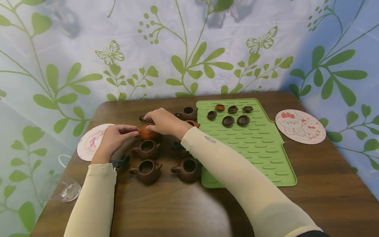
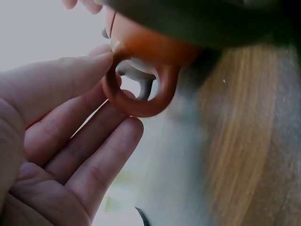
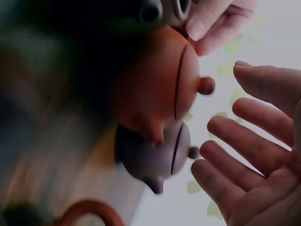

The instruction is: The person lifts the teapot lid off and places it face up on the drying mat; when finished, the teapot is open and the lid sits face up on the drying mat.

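Observation:
My left hand [image 1: 113, 141] pinches the handle [image 2: 141, 107] of a reddish-orange clay teapot [image 1: 148, 132] between thumb and fingers. The teapot has its lid on, with a round knob [image 3: 207, 85] showing in the right wrist view. Over the teapot in the head view is my right hand [image 1: 165, 121]. Its fingers [image 3: 244, 136] are spread and slightly bent, apart from the knob and holding nothing. A dark lidded teapot [image 3: 153, 153] stands just behind the orange one. Nearer me are brown lidless teapots [image 1: 147, 149], [image 1: 188, 169].
A green ridged mat [image 1: 251, 144] bears several small lids [image 1: 228, 121] at its back. Other lidless teapots [image 1: 188, 113] stand left of the mat, partly behind my right arm. Round coasters [image 1: 300, 126] lie on both sides. A clear plastic object [image 1: 71, 191] sits at the table's left edge.

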The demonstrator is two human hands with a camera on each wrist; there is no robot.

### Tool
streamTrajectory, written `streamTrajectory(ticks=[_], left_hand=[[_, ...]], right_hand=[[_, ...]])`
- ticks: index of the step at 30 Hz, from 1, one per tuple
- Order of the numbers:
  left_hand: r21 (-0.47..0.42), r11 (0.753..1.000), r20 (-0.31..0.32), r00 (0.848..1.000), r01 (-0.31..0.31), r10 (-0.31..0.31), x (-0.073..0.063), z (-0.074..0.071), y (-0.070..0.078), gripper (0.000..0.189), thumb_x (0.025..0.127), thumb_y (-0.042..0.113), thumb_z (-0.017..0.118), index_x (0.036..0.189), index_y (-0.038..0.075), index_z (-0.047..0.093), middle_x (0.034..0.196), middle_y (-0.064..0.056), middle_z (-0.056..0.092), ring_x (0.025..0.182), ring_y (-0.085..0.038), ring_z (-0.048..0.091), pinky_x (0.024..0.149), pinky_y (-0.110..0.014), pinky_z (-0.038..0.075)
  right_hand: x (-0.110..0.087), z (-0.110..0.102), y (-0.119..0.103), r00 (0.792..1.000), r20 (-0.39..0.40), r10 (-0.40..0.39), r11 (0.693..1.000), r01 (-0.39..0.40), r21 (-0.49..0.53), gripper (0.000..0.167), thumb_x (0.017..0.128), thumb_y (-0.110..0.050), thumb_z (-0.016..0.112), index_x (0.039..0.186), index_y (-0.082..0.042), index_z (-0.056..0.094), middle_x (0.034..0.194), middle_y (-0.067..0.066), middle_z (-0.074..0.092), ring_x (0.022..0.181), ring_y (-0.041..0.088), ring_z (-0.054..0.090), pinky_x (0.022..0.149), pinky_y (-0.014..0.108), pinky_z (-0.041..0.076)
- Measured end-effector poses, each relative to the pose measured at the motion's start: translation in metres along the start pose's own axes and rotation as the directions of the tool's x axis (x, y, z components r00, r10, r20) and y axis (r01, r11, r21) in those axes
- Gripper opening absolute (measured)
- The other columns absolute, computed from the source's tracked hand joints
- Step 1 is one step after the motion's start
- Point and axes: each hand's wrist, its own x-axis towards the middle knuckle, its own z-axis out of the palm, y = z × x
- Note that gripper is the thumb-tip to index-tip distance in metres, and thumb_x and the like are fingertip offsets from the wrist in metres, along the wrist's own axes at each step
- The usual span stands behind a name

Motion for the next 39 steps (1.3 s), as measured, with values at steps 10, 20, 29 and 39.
streamTrajectory(ticks=[10, 20, 29, 39], left_hand=[[0.035, 0.999, -0.014, 1.0, -0.005, 0.005, 0.004, 0.004, -0.006, 0.036, 0.096, 0.037, 0.081, 0.119, 0.008, 0.081, 0.109, -0.007, 0.078, 0.107, -0.025, 0.07, 0.086, -0.025, 0.051], [0.066, 0.998, -0.033, 0.999, -0.018, 0.02, 0.005, 0.009, -0.008, 0.032, 0.097, 0.034, 0.08, 0.116, 0.008, 0.082, 0.109, -0.006, 0.078, 0.105, -0.025, 0.07, 0.087, -0.032, 0.053], [0.077, 0.997, -0.056, 0.998, -0.03, 0.034, 0.006, 0.012, -0.009, 0.027, 0.097, 0.029, 0.081, 0.114, 0.009, 0.083, 0.106, -0.005, 0.079, 0.102, -0.023, 0.071, 0.084, -0.027, 0.052], [0.066, 0.997, -0.059, 0.998, -0.032, 0.036, 0.004, 0.012, -0.009, 0.026, 0.097, 0.029, 0.08, 0.114, 0.009, 0.083, 0.106, -0.005, 0.079, 0.1, -0.023, 0.071, 0.081, -0.024, 0.052]], right_hand=[[0.009, 0.014, -0.004, 0.999, 0.045, 0.007, 0.999, -0.006, -0.032, 0.047, 0.108, -0.026, 0.065, 0.151, -0.008, 0.058, 0.146, 0.006, 0.061, 0.129, 0.019, 0.06, 0.103, 0.025, 0.047], [0.01, 0.02, 0.0, 1.0, 0.016, 0.015, 0.999, -0.015, -0.034, 0.04, 0.108, -0.025, 0.065, 0.144, -0.008, 0.066, 0.131, 0.005, 0.069, 0.112, 0.016, 0.066, 0.091, 0.024, 0.051], [0.012, 0.024, 0.003, 0.997, -0.039, 0.063, 0.997, -0.065, -0.031, 0.03, 0.109, -0.025, 0.063, 0.134, -0.012, 0.073, 0.125, 0.001, 0.071, 0.109, 0.015, 0.066, 0.088, 0.023, 0.052], [0.011, 0.025, 0.004, 0.995, -0.083, 0.056, 0.998, -0.057, -0.008, 0.023, 0.108, -0.023, 0.066, 0.124, -0.012, 0.077, 0.114, -0.001, 0.073, 0.097, 0.012, 0.066, 0.081, 0.023, 0.052]])
